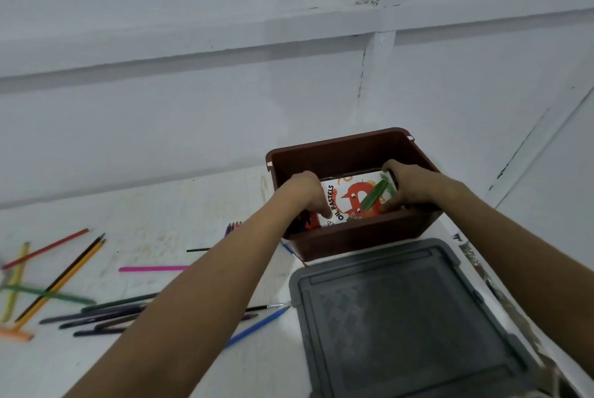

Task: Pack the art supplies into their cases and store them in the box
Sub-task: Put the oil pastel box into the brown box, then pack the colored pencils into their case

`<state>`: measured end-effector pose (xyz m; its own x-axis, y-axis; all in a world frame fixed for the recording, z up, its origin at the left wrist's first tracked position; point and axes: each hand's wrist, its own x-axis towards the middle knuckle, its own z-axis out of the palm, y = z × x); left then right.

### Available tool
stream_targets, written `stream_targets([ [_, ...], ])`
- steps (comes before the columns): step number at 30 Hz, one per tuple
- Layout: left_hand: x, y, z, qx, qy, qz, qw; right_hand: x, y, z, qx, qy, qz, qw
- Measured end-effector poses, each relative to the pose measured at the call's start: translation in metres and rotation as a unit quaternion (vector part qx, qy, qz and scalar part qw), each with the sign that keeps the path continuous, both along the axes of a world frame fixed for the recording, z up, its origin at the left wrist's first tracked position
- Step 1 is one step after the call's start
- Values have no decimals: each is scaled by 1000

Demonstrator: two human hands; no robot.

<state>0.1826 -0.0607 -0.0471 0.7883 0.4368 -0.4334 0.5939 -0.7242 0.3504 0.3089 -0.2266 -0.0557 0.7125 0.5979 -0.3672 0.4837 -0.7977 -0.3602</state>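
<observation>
A white and orange oil pastels case point(348, 201) lies inside the brown plastic box point(353, 147) at the far side of the white table. My left hand point(305, 193) grips the case's left end, thumb over the printed face. My right hand point(409, 185) grips its right end inside the box. A green crayon point(374, 195) lies slanted on top of the case. Several loose coloured pencils point(61, 282) and pens point(257, 327) lie scattered on the table to the left, under my left forearm.
A grey plastic lid point(411, 317) lies flat on the table just in front of the box. A pink pencil point(151, 268) and a bundle of pencil tips point(234, 226) sit left of the box. A white wall rises behind the table.
</observation>
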Motion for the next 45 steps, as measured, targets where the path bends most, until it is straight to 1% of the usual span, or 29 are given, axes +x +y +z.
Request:
stream_targets([
  [2,1,-2,-3,27,-2,-6,1000,0,0,-1,-1,-6,-2,1000],
  [5,1,-5,-9,65,-28,-9,997,-1,-1,-2,1,-10,-4,1000],
  [10,-3,-4,-8,44,-41,-45,997,-9,3,1,14,-39,-1,999],
  [12,-6,-2,-1,50,-78,-43,995,-20,10,5,65,-51,-2,997],
  [15,-19,10,19,62,-167,-17,984,-43,27,17,153,-64,23,986],
  [18,-54,36,34,36,-241,28,970,-78,56,33,244,-45,52,967],
  [20,-92,58,36,11,-258,66,964,-108,83,40,300,-17,82,950],
  [22,-139,85,32,0,-250,106,963,-143,118,41,325,21,123,937],
  [26,-248,143,12,8,-221,213,952,-222,195,29,307,94,208,924],
  [29,-339,182,-5,6,-221,306,926,-293,254,12,293,139,269,907],
  [32,-430,217,-22,18,-216,381,899,-369,309,-7,276,179,307,893],
  [36,-538,261,-40,66,-180,451,872,-463,368,-31,250,218,328,884],
  [40,-621,302,-56,100,-145,519,836,-539,412,-55,208,232,334,889],
  [43,-666,326,-76,72,-103,558,820,-582,432,-69,170,227,326,902],
  [45,-682,333,-90,47,-90,559,823,-602,439,-75,161,235,332,899],
])
